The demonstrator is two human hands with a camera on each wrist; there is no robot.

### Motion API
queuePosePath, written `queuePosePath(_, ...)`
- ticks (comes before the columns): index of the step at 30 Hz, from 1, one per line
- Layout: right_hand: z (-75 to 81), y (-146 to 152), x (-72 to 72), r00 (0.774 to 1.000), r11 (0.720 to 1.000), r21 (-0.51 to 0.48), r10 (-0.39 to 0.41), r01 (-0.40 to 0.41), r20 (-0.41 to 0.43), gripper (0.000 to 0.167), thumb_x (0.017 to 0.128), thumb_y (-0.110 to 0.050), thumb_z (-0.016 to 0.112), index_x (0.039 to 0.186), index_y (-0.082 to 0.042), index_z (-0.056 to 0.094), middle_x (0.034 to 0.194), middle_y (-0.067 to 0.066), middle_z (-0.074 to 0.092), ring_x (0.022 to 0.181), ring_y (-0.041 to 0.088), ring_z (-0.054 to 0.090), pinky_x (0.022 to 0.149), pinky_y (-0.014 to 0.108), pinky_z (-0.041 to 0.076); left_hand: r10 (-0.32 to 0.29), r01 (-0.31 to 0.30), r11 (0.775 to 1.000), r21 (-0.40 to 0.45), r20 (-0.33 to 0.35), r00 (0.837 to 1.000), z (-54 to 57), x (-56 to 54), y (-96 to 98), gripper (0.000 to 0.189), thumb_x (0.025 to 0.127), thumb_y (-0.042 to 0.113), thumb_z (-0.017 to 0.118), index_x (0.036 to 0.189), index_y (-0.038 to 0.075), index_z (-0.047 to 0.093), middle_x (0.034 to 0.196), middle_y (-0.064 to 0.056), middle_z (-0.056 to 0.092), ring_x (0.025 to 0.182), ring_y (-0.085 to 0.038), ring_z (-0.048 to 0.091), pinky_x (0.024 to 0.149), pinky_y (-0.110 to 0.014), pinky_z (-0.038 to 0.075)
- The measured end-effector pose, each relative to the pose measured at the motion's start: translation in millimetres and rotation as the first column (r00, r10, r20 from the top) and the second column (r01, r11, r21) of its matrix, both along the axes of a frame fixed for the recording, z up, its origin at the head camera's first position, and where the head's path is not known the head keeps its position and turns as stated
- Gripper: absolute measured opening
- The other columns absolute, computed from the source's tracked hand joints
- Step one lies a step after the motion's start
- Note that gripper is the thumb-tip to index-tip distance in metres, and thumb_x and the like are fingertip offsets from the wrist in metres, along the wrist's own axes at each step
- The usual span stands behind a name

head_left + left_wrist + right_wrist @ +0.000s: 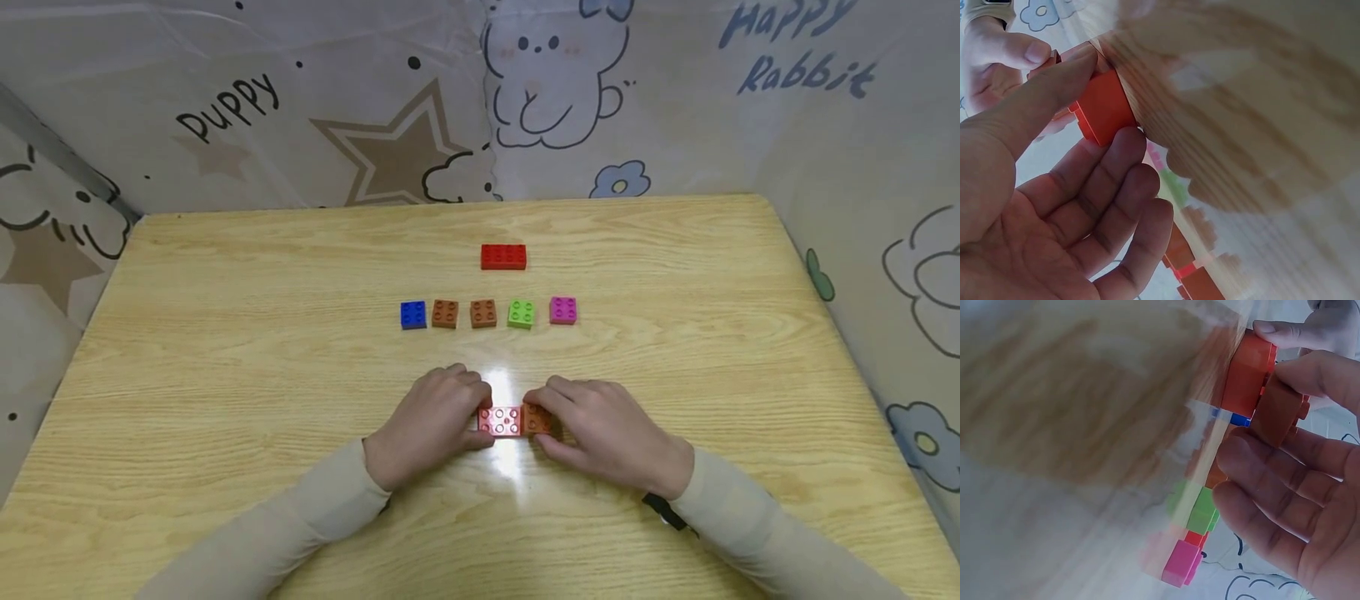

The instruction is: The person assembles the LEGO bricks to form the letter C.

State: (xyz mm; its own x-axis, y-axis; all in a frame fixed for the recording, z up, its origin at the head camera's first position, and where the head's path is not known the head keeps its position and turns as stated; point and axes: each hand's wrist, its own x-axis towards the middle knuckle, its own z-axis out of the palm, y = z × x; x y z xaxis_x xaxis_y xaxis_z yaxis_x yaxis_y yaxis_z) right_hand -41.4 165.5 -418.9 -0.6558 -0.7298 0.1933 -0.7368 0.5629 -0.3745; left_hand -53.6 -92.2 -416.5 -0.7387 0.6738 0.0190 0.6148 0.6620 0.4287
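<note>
Closely facing, the left hand (435, 423) pinches a red studded brick (503, 422) and the right hand (611, 432) a brown brick (536, 419) between them; worktop (247, 333) spreads widely either side; each grip partly hides its brick.

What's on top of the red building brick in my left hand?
Studs show on the red building brick. Your left hand partly covers its left end; whether the brown brick in your right hand hides more is unclear.

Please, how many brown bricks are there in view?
3. The first brown brick is beside the blue brick, the second brown brick beside the green brick, and the third brown brick in the right hand, which partly covers it.
</note>
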Motion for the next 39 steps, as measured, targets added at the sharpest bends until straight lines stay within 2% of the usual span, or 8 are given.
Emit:
queuePosePath(11, 5.0, -3, -2.0, 1.0, 0.999, 0.053, 0.006, -0.005, -0.012, 0.034, 0.092, -0.02, 0.084, 0.118, -0.001, 0.076, 0.099, 0.004, 0.072, 0.078, 0.018, 0.069, 0.069, 0.038, 0.061, -0.001, 0.001, 1.0, -0.006, 0.005, 1.0, 0.6, 0.1, 0.1, 0.035, 0.08, 0.027, 0.099, 0.09, 0.007, 0.072, 0.084, 0.001, 0.068, 0.078, -0.018, 0.057, 0.072, -0.036, 0.051)
queuePosePath(22, 10.8, -9, -6.3, 0.999, 0.996, 0.078, 0.028, -0.03, 0.026, 0.026, 0.09, -0.018, 0.086, 0.108, -0.002, 0.076, 0.084, -0.005, 0.06, 0.067, 0.008, 0.053, 0.061, 0.031, 0.053, -0.003, 0.003, 0.999, -0.035, 0.006, 1.0, 1.9, -0.7, 1.4, 0.036, 0.081, 0.03, 0.099, 0.092, 0.007, 0.074, 0.086, 0.0, 0.07, 0.08, -0.02, 0.061, 0.074, -0.037, 0.053)
queuePosePath(32, 7.1, -14, -6.0, 0.998, 0.996, 0.082, 0.033, -0.028, -0.062, 0.026, 0.088, -0.019, 0.09, 0.102, -0.003, 0.075, 0.085, 0.0, 0.065, 0.069, 0.015, 0.062, 0.064, 0.035, 0.058, 0.0, 0.0, 0.999, -0.055, 0.006, 1.0, 4.1, -1.6, 1.9, 0.036, 0.081, 0.031, 0.099, 0.093, 0.007, 0.075, 0.086, 0.0, 0.07, 0.079, -0.019, 0.06, 0.073, -0.037, 0.053)
queuePosePath(39, 4.0, -13, -5.6, 0.997, 0.997, 0.068, 0.028, -0.023, -0.071, 0.025, 0.088, -0.019, 0.09, 0.103, -0.004, 0.076, 0.087, 0.0, 0.067, 0.07, 0.015, 0.062, 0.064, 0.035, 0.058, 0.001, -0.001, 0.998, -0.062, 0.013, 1.0, 5.2, -1.5, 1.9, 0.037, 0.081, 0.033, 0.099, 0.094, 0.007, 0.075, 0.087, 0.0, 0.071, 0.079, -0.019, 0.059, 0.073, -0.037, 0.052)
